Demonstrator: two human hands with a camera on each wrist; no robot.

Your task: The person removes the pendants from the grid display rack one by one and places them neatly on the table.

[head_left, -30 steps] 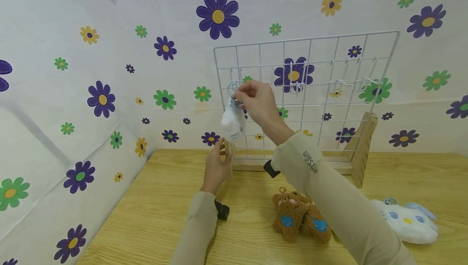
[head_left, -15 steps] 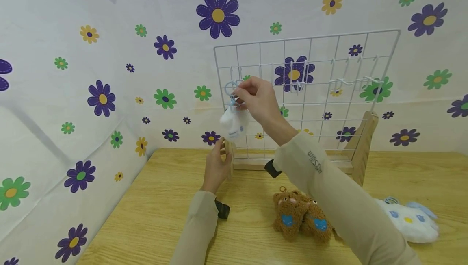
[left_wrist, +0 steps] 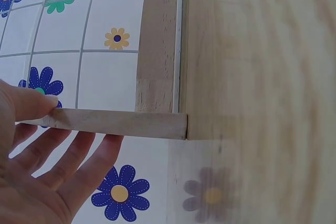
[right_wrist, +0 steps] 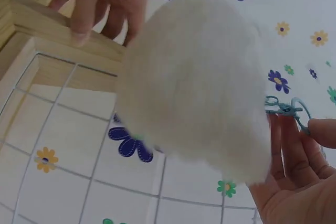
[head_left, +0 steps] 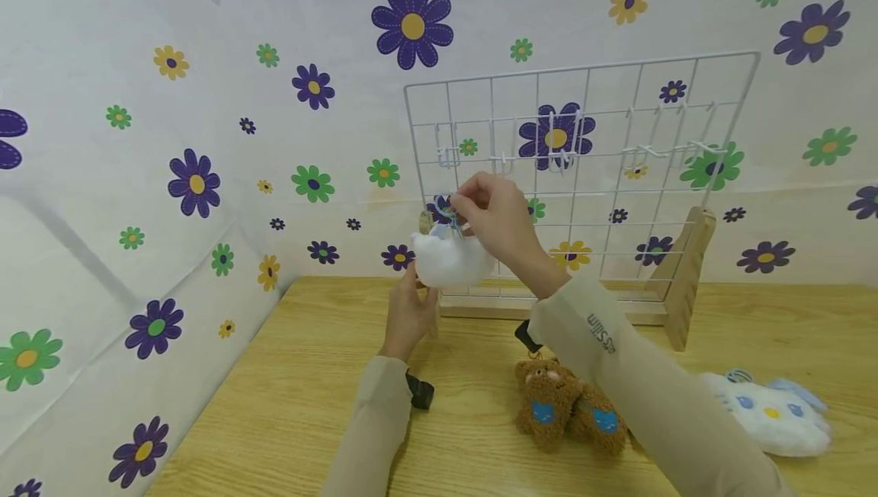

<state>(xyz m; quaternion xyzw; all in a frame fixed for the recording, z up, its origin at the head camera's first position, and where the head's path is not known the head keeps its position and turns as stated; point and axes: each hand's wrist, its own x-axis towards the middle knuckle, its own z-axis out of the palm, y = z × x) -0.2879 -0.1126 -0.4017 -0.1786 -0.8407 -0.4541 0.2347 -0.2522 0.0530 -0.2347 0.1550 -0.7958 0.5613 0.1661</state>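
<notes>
My right hand (head_left: pixel 504 226) pinches the blue ring and clasp (right_wrist: pixel 286 110) of a white plush keychain between thumb and fingers. The fluffy plush (head_left: pixel 449 262) hangs below the ring, before the lower left of a white wire grid rack (head_left: pixel 583 70). Its plain white side fills the middle of the right wrist view; no face shows there. My left hand (head_left: pixel 405 322) grips the rack's left wooden foot (left_wrist: pixel 115 123), thumb on one side and fingers on the other. A white hook (head_left: pixel 446 155) on the grid is above the ring, apart from it.
Further hooks (head_left: pixel 641 154) are fixed along the grid. Brown bear plushes (head_left: pixel 545 405) lie on the wooden table (head_left: pixel 274 398) in front of the rack. Another white plush with a face (head_left: pixel 775 417) lies at the right. A flowered sheet (head_left: pixel 329 177) stands behind.
My right hand has lowered the white plush and its ring away from the left hook, slightly rightward. The plush has turned so its plain side shows. My left hand keeps its grip on the foot.
</notes>
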